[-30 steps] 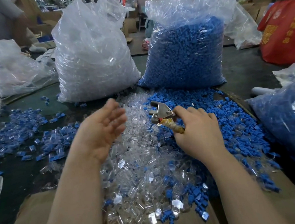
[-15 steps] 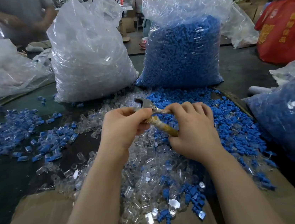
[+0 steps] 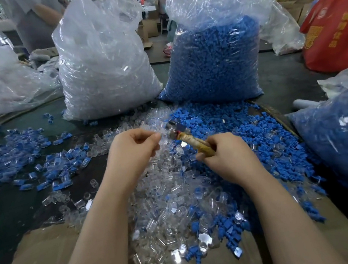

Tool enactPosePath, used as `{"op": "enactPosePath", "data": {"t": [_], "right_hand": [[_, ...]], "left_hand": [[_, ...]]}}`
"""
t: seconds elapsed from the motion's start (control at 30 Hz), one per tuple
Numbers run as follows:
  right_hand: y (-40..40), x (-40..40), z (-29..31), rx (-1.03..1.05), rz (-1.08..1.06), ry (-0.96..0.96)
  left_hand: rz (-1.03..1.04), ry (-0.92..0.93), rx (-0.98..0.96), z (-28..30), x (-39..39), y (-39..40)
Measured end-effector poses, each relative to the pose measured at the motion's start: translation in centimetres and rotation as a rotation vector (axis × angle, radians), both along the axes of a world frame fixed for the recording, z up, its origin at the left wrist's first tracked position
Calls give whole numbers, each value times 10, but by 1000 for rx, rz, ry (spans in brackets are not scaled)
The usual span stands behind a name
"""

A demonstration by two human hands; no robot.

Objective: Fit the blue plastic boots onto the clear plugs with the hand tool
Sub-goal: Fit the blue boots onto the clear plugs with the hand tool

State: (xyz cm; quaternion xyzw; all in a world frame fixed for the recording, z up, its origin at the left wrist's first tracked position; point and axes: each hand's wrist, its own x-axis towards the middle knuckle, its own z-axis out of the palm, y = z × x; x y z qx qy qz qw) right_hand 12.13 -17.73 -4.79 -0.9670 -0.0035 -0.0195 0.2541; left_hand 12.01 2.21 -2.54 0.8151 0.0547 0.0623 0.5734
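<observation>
Gripping hand tool [image 3: 188, 140] handle, right hand [image 3: 226, 156]; left hand [image 3: 133, 150] pinched shut beside tool head.

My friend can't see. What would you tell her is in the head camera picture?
A person's right hand grips a hand tool while the left hand pinches at its metal tip, above a heap of clear plugs and blue boots. Behind stand two big bags, a clear bag and a blue bag.

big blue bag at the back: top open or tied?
Open. The blue bag's plastic neck stands loose and spread above the boots, no knot visible.
</observation>
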Motion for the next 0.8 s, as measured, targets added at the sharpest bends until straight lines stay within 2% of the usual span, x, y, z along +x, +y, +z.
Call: {"op": "enactPosePath", "data": {"t": [0.2,0.43,0.63,0.8], "right_hand": [[10,0,-3,-188,5,-5],[12,1,-7,-186,5,-29],[8,0,-4,-7,-42,-89],[9,-1,-1,156,-72,-136]], "left_hand": [[38,-7,109,-4,3,8],[-23,67,336,-9,5,11],[-168,124,604,-7,1,4],[-148,116,760,-8,1,-4]]}}
